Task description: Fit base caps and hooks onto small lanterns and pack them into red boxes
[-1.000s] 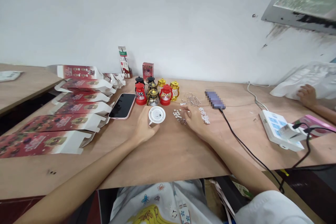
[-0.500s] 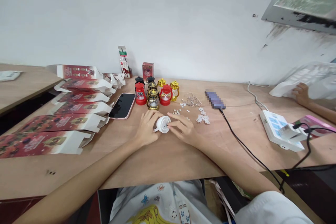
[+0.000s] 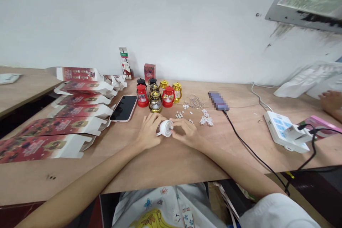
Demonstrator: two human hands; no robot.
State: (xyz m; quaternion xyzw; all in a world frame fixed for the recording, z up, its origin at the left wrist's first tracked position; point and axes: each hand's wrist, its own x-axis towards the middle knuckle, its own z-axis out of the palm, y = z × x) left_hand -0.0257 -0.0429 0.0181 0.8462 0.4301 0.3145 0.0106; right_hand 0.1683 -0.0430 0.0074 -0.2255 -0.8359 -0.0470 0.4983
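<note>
Where it shows, the held piece (image 3: 166,128) is white; round-ended.

Passage: bare tabletop (image 3: 165,167) between forearms (image 3: 107,168), down to near edge. Ahead of left hand (image 3: 150,131): mini lanterns (image 3: 155,101) block. Left: smartphone (image 3: 123,108), then printed cartons (image 3: 61,125). Ahead of right hand (image 3: 188,133): wire pieces (image 3: 195,102), small white parts (image 3: 206,118). Right: black cable (image 3: 244,144), slantwise.

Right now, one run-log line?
left hand: holding white round handled piece | right hand: fingers at its flat face | ahead: red clear-bodied miniature lanterns
</note>
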